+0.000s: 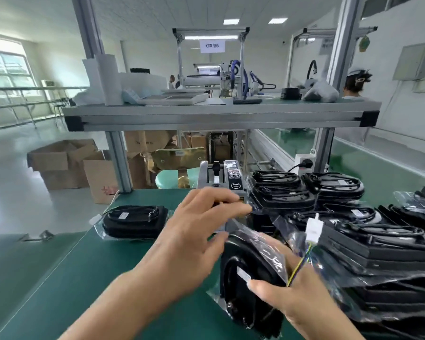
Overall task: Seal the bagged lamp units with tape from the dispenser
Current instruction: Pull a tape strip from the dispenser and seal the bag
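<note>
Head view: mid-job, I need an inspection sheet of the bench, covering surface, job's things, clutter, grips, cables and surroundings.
surface: green mat, flat.
job's things: tape dispenser at the far edge; bagged lamp unit held in front; another bagged unit lying alone at left; stacked bagged units at right.
clutter: small blurred scrap at the left edge.
grips: left hand at the dispenser's outlet, tape not discernible; right hand holds the lamp unit.
cables: white connector with coloured wires above the right hand; black plug in a white socket.
surroundings: cardboard boxes on the floor; shelf overhead; a person beyond.
</note>
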Available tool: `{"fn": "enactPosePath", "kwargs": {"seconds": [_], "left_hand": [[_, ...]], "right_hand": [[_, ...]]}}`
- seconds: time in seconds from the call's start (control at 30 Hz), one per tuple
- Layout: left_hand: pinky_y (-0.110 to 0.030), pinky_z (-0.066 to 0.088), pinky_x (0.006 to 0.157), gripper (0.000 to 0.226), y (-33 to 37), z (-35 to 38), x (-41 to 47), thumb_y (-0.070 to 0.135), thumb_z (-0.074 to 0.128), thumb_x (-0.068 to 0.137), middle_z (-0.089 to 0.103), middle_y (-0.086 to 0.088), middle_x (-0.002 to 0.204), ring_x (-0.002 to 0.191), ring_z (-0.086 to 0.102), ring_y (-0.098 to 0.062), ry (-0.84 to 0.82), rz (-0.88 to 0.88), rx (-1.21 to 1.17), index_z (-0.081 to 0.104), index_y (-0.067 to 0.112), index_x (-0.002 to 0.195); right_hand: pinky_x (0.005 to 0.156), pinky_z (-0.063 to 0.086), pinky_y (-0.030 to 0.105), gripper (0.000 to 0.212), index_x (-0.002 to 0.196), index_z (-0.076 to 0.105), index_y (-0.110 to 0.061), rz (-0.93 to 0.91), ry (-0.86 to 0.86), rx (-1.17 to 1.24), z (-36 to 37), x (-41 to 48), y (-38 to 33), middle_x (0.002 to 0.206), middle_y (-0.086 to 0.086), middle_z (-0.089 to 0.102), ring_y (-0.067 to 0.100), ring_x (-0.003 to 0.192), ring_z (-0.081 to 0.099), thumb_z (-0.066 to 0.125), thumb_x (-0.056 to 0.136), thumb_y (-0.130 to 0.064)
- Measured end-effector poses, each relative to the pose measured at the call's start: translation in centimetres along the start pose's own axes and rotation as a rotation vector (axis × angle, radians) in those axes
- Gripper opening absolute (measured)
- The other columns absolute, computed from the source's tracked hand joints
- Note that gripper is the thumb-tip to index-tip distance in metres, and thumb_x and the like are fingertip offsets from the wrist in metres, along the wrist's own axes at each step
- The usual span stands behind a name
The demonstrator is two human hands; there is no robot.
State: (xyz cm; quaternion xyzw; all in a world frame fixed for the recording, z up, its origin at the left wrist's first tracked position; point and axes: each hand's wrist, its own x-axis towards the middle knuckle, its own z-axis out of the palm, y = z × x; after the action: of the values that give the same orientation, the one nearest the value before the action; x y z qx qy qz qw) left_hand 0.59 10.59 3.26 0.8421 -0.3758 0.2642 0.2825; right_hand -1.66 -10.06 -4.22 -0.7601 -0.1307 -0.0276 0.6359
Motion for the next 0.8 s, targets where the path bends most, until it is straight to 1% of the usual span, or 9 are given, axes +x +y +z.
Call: {"fn": "enactPosePath", "kwargs": {"seconds": [0.1, 0.23, 0.33, 0.47, 0.53, 0.6, 0.67, 0.73, 0.8], "left_hand": [[-0.032, 0.040, 0.106, 0.055, -0.6, 0.4, 2.0, -0.001, 0.072, 0.083, 0.050, 0.014, 0.132, 0.130, 0.041, -0.006, -0.160, 0.125, 0.132, 0.065, 0.033, 0.125], [-0.029, 0.042, 0.093, 0.030, -1.5, 1.2, 3.2, 0.006, 0.073, 0.087, 0.061, 0.010, 0.116, 0.114, 0.051, -0.010, -0.259, 0.273, 0.187, 0.075, 0.027, 0.107], [-0.023, 0.040, 0.087, 0.009, -1.9, 1.2, 3.8, 0.020, 0.074, 0.089, 0.064, 0.012, 0.097, 0.097, 0.055, -0.009, -0.276, 0.260, 0.114, 0.077, 0.025, 0.096], [-0.030, 0.044, 0.086, 0.009, -2.4, 1.6, 4.2, 0.027, 0.071, 0.091, 0.063, 0.011, 0.087, 0.088, 0.055, -0.008, -0.322, 0.208, 0.012, 0.077, 0.021, 0.089], [-0.027, 0.047, 0.082, 0.016, -2.6, 1.8, 4.2, 0.027, 0.066, 0.094, 0.062, 0.010, 0.084, 0.087, 0.057, -0.011, -0.336, 0.116, -0.122, 0.075, 0.019, 0.083], [-0.022, 0.047, 0.080, 0.024, -2.9, 2.0, 3.8, 0.028, 0.060, 0.098, 0.061, 0.010, 0.084, 0.091, 0.059, -0.014, -0.349, -0.036, -0.262, 0.073, 0.020, 0.080], [-0.018, 0.045, 0.079, 0.026, -3.0, 2.5, 3.5, 0.032, 0.057, 0.099, 0.060, 0.010, 0.086, 0.092, 0.060, -0.014, -0.339, -0.102, -0.296, 0.072, 0.021, 0.081], [-0.017, 0.047, 0.078, 0.027, -3.3, 2.9, 3.5, 0.041, 0.056, 0.098, 0.063, 0.011, 0.089, 0.094, 0.062, -0.013, -0.285, -0.126, -0.310, 0.073, 0.024, 0.086], [-0.015, 0.049, 0.074, 0.027, -4.6, 3.1, 3.7, 0.048, 0.056, 0.095, 0.068, 0.016, 0.089, 0.090, 0.065, -0.002, -0.084, -0.273, -0.365, 0.074, 0.029, 0.091]], "right_hand": [[0.098, 0.050, 0.022, 0.071, 0.132, 0.056, -0.036, 0.044, -0.049, -0.034, 0.0, 0.0, -0.2, 0.125, -0.017, 0.068, 0.001, 0.119, 0.061, 0.075, 0.067, -0.014], [0.093, 0.045, 0.010, 0.069, 0.129, 0.056, -0.042, 0.044, -0.085, -0.093, -0.3, -0.1, -0.4, 0.122, -0.025, 0.067, -0.006, 0.118, 0.059, 0.075, 0.067, -0.019], [0.099, 0.048, 0.024, 0.071, 0.134, 0.056, -0.034, 0.066, -0.098, -0.063, -0.7, 0.0, -0.3, 0.123, -0.011, 0.070, 0.005, 0.117, 0.063, 0.074, 0.068, -0.016], [0.100, 0.046, 0.023, 0.069, 0.132, 0.056, -0.039, 0.032, -0.097, -0.119, -0.9, 0.1, -0.5, 0.124, -0.016, 0.068, 0.002, 0.119, 0.061, 0.073, 0.070, -0.015], [0.096, 0.050, 0.024, 0.067, 0.128, 0.057, -0.048, -0.005, -0.093, -0.215, -0.9, 0.2, -0.5, 0.113, -0.017, 0.072, 0.001, 0.109, 0.066, 0.074, 0.072, -0.015], [0.087, 0.053, 0.020, 0.072, 0.122, 0.049, -0.066, -0.036, -0.117, -0.342, -0.9, 0.3, -0.6, 0.090, -0.018, 0.071, -0.003, 0.088, 0.066, 0.075, 0.076, -0.017], [0.083, 0.049, 0.012, 0.076, 0.117, 0.040, -0.077, -0.043, -0.125, -0.405, -1.1, 0.5, -0.5, 0.087, -0.020, 0.067, -0.004, 0.083, 0.063, 0.074, 0.078, -0.021], [0.083, 0.044, 0.005, 0.072, 0.119, 0.047, -0.071, -0.039, -0.100, -0.349, -1.4, 0.5, -0.4, 0.104, -0.026, 0.069, -0.006, 0.098, 0.063, 0.074, 0.078, -0.017], [0.083, 0.041, -0.001, 0.068, 0.119, 0.057, -0.057, -0.021, -0.051, -0.240, -1.4, 0.4, -0.1, 0.110, -0.033, 0.067, -0.012, 0.106, 0.062, 0.076, 0.079, -0.006]]}}
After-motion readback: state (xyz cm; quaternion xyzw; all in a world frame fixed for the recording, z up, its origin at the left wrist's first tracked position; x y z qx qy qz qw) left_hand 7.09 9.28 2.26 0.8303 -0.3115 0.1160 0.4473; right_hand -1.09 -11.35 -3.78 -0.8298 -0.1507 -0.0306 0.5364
